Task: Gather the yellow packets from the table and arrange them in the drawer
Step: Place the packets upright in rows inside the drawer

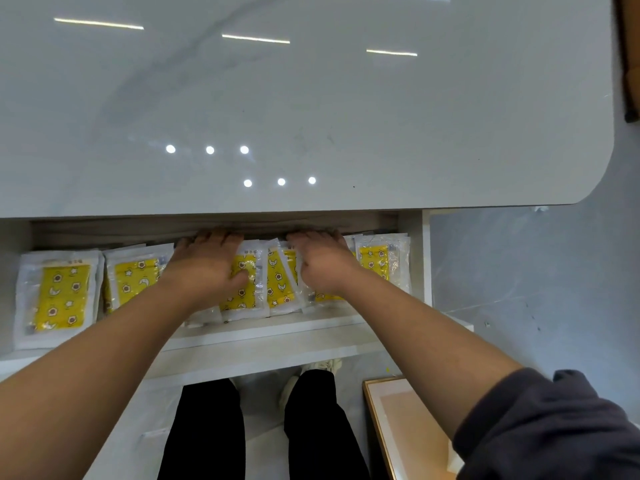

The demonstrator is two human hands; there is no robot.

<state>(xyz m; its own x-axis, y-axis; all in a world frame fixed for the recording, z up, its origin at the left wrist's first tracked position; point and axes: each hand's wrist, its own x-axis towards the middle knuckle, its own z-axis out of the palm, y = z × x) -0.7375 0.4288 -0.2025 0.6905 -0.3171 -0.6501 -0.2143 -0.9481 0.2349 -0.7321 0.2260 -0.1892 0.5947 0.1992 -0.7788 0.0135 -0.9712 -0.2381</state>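
- Drawer point(263, 329) stands pulled out under the glossy white table point(311, 109). A row of yellow packets point(60, 294) in clear wrappers lies inside it from the left end to the right end, some overlapping.
- Left hand point(207, 263) lies palm down on the packets near the middle, fingers stretched toward the back wall, thumb on a yellow print.
- Right hand point(322, 265) lies flat near it, fingers also stretched, pressing other packets.
- 2 legs in black trousers point(207, 431) stand below the drawer.
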